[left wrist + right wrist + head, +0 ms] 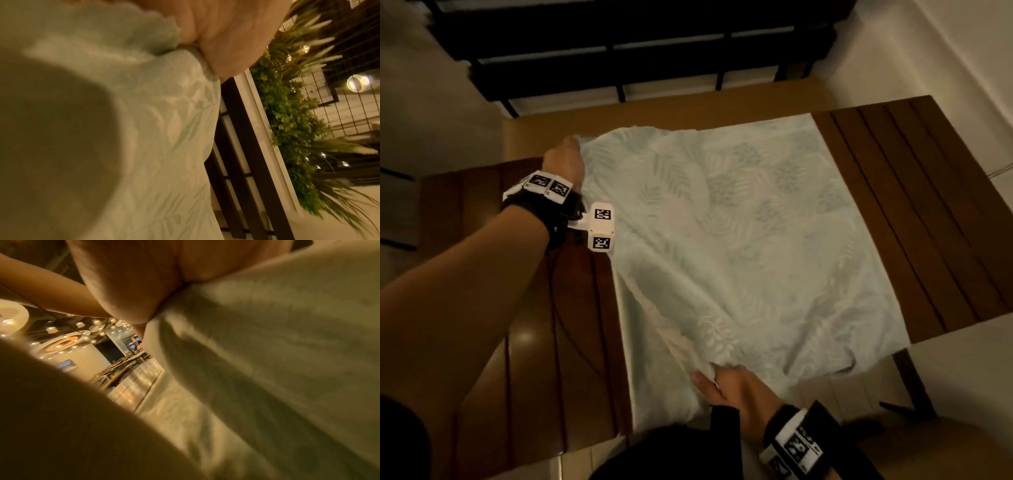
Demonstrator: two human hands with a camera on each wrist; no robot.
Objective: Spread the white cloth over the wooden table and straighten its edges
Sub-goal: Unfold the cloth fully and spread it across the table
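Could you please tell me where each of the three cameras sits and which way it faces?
Head: on the head, looking down at the wooden table and white cloth; both forearms and hands show.
Left wrist: along the left hand gripping cloth, toward plants.
Right wrist: along the right hand gripping cloth, toward chairs.
Shared: all show the cloth.

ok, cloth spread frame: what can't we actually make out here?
- Left hand fingertips: head view shows only its back; the white cloth covers them.
- Right hand grip: both wrist views are blurred and filled by cloth and palm.
- Cloth's near edge: hangs past the wooden table, hidden by the person's dark clothing.
- Table's left end: partly hidden behind the left forearm.
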